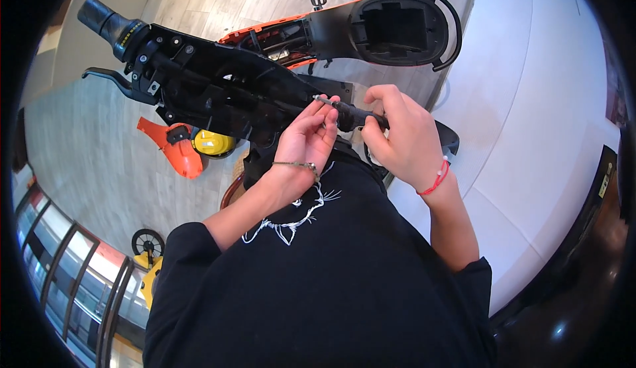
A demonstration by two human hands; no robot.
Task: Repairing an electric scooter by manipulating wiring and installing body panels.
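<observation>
Near the middle, just before the wearer's body: small grey rod point(324, 100) lies across the left hand's point(306, 137) fingertips, fingers bunched close together; cannot tell whether clamped. To its right, dark cylindrical part point(356, 117) runs between thumb and curled forefinger of the right hand point(407, 139), these set apart; firmness of grip cannot be told. Left: black handlebar assembly point(218, 93). Far side: black-and-orange body section point(329, 33).
</observation>
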